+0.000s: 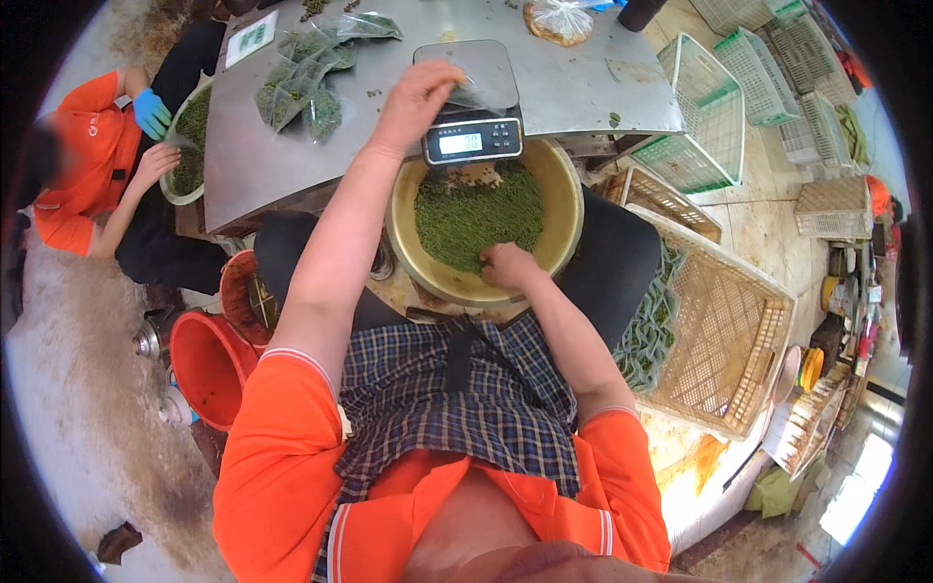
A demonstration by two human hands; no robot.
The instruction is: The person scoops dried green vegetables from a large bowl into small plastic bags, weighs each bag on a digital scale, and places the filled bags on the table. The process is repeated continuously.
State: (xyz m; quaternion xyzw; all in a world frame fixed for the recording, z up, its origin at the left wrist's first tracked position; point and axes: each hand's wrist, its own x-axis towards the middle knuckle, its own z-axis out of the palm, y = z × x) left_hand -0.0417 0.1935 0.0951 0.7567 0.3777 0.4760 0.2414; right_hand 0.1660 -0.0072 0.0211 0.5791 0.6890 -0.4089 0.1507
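Note:
My left hand (424, 95) is over the steel pan (485, 58) of a digital scale (474, 142), its fingers pinched on a thin clear plastic bag (472, 93). The scale stands at the table's edge with its display lit. Below it, between my knees, sits a wide yellowish metal basin (565, 218) with small green berries (477, 218) that look like green peppercorns. My right hand (508, 267) rests curled on the berries at the basin's near side. Its fingertips are hidden, so a grip cannot be confirmed.
Several filled clear bags (299, 91) lie on the metal table (240, 160). At right, a plastic crate (729, 342) holds a row of filled bags (652, 321). Red buckets (208, 368) stand at left. A co-worker (87, 160) with one blue glove sits beside another basin (191, 146).

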